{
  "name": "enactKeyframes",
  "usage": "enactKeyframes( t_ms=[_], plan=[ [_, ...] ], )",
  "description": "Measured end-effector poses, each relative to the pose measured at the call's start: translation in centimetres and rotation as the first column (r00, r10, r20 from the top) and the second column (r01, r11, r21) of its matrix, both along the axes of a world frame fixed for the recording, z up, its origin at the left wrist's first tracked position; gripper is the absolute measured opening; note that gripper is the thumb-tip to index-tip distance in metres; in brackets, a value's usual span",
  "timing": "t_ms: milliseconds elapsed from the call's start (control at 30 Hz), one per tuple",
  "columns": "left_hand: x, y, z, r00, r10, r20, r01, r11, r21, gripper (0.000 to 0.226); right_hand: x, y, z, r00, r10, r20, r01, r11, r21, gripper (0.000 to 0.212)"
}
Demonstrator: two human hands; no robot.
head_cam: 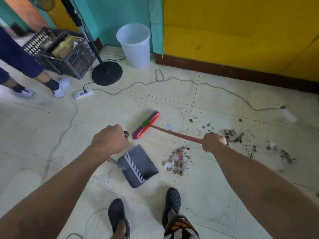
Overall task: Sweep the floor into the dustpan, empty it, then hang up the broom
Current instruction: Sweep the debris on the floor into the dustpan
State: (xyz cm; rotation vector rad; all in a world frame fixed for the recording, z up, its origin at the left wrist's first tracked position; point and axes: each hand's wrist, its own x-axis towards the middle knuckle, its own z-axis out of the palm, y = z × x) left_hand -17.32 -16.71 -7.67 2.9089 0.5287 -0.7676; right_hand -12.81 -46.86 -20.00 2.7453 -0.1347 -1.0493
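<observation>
Fingers (119,131) of left hand (109,138) curled round dustpan (138,164) handle; right hand (214,141) grips broom (146,125) stick; debris pile (177,159) beside dustpan.

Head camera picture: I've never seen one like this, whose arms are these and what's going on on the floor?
One camera, worn on a person's head, looks down, so both arms are the wearer's own. The left hand grips the tall handle of a grey dustpan resting on the tiled floor. The right hand grips the red stick of a broom. A pile of rubbish lies just right of the dustpan, with more dirt scattered farther right. A white bin stands by the wall.
</observation>
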Motion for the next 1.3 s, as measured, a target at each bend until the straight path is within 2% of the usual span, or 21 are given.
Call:
enactKeyframes(
  t_ms=[267, 400, 500, 567, 667, 733, 867, 967, 1033, 1200, 1300],
  plan=[
    [2.5, -5.7, -0.1, 0.997, -0.067, -0.032, 0.067, 0.997, -0.024, 0.018, -1.0, -9.1, 0.5, 0.984, -0.175, -0.033, 0.176, 0.984, 0.002, 0.019],
    [3.0, -7.2, 0.2, 0.994, -0.106, -0.019, 0.104, 0.993, -0.057, 0.021, -3.0, -12.9, 1.2, 0.955, -0.295, 0.000, 0.295, 0.955, -0.022, 0.007],
    [3.2, -7.9, 0.5, 0.989, -0.150, -0.012, 0.149, 0.987, -0.063, 0.018, -4.6, -14.9, 1.7, 0.921, -0.387, 0.033, 0.388, 0.921, -0.025, 0.020],
    [3.3, -8.2, 0.5, 0.983, -0.181, -0.007, 0.180, 0.981, -0.065, 0.014, -5.9, -15.5, 1.5, 0.912, -0.411, 0.023, 0.411, 0.911, -0.031, 0.021],
    [3.6, -8.2, 0.4, 0.974, -0.227, -0.013, 0.226, 0.971, -0.080, 0.010, -7.7, -14.5, 1.4, 0.902, -0.418, -0.104, 0.419, 0.908, -0.020, 0.018],
    [3.7, -8.2, 0.6, 0.968, -0.252, -0.010, 0.250, 0.964, -0.092, 0.010, -8.8, -12.9, 2.0, 0.895, -0.410, -0.175, 0.414, 0.910, -0.017, 0.025],
    [4.0, -7.8, 1.7, 0.949, -0.313, -0.034, 0.306, 0.943, -0.135, 0.026, -9.6, -10.9, 4.3, 0.830, -0.459, -0.316, 0.463, 0.884, -0.067, 0.037],
    [4.7, -7.1, 2.8, 0.939, -0.340, -0.046, 0.331, 0.933, -0.139, 0.024, -9.7, -10.3, 7.2, 0.778, -0.502, -0.378, 0.510, 0.856, -0.086, 0.041],
    [5.1, -6.4, 3.4, 0.928, -0.371, -0.042, 0.364, 0.923, -0.128, 0.023, -9.6, -9.5, 9.6, 0.725, -0.567, -0.391, 0.582, 0.808, -0.094, 0.043],
    [5.2, -4.9, 3.8, 0.915, -0.400, 0.047, 0.403, 0.908, -0.114, 0.024, -9.5, -7.2, 11.2, 0.766, -0.536, -0.356, 0.511, 0.843, -0.169, 0.051],
    [5.1, -4.6, 3.6, 0.904, -0.413, 0.111, 0.424, 0.899, -0.105, 0.020, -9.4, -5.7, 11.7, 0.799, -0.522, -0.298, 0.499, 0.853, -0.156, 0.023]
  ],
)
